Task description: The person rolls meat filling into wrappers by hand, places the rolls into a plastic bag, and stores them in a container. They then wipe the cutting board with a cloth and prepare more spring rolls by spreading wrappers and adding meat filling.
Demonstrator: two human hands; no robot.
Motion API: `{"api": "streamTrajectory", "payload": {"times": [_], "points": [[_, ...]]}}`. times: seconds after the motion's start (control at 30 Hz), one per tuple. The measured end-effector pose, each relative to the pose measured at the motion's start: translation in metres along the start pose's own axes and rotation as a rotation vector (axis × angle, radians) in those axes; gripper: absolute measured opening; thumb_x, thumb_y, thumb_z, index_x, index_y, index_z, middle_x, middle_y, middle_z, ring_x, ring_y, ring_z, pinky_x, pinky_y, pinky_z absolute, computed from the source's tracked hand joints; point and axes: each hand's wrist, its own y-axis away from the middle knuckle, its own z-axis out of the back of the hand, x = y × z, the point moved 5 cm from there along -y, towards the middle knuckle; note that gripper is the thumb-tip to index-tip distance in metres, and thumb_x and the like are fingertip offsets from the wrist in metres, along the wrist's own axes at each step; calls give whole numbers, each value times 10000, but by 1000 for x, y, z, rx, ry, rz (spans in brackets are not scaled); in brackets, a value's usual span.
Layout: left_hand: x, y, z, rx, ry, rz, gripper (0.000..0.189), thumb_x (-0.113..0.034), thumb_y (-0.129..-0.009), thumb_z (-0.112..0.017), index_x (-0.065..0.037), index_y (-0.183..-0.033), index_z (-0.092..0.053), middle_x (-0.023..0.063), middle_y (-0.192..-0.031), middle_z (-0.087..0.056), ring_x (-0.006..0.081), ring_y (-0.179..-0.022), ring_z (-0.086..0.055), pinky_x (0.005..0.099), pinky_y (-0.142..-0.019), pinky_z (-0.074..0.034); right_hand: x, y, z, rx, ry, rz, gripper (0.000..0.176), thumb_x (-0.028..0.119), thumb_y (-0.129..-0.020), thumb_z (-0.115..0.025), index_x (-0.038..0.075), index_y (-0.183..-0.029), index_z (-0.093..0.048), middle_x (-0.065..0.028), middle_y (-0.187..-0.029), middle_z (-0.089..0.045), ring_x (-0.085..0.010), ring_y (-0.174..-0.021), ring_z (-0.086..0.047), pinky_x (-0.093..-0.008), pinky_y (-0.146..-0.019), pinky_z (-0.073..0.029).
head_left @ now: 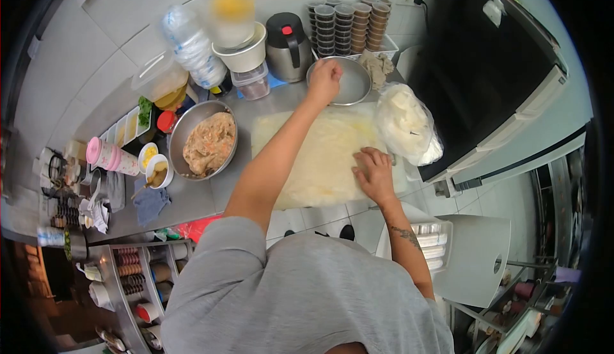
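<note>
My left hand (325, 82) is over the left side of a shallow metal bowl (353, 80), its fingers drawn together. What they hold, if anything, is hidden. Flat on the right part of a pale cutting board (307, 162) rests my right hand (374, 172), fingers apart. Just beyond it, a clear plastic bag (409, 124) bulges with white, dough-like stuff. Left of the board, a large steel bowl (203, 140) holds a mound of pinkish minced mixture (210, 143).
Behind the board stand a steel thermal jug (286, 47), stacked tubs (240, 53) and lidded sauce cups (343, 28) in a basket. Small white bowls (158, 171), a blue cloth (151, 205) and a pink tumbler (112, 156) sit at left. A dark-fronted appliance (486, 72) borders the right.
</note>
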Motion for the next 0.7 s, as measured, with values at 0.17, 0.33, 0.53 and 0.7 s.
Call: {"api": "streamTrajectory", "payload": {"times": [0.17, 0.33, 0.53, 0.7], "points": [[-3, 117, -70, 399, 132, -47, 160, 78, -744, -558, -39, -845, -600, 143, -860, -579, 324, -818, -565, 396, -728, -464, -2, 1, -4, 13, 27, -4, 335, 177, -774, -680, 112, -1097, -618, -83, -1197, -533, -297, -1143, -464, -435, -992, -329], [9, 114, -55, 54, -329, -156, 103, 41, -734, -582, -15, -817, -560, 196, -863, -562, 399, -917, -540, 451, -824, -433, 1, 6, -6, -31, 48, 0, 343, 194, -774, -683, 110, -1102, -624, -94, -1162, -532, -300, -1112, -471, -442, -974, -345], [16, 146, -40, 207, -257, -180, 83, 15, -766, -548, -36, -818, -587, 178, -873, -589, 371, -911, -555, 460, -817, -440, 2, 5, -4, -21, 60, -8, 342, 212, -788, -673, 102, -1109, -630, -111, -1111, -535, -306, -1093, -476, -443, -971, -350], [59, 135, 45, -73, -524, 24, 92, 26, -766, -528, -25, -831, -569, 198, -844, -570, 384, -854, -546, 480, -766, -435, 6, 4, -3, -29, 77, 1, 326, 205, -803, -653, 101, -1110, -623, -119, -1098, -540, -308, -1106, -475, -454, -976, -344]]}}
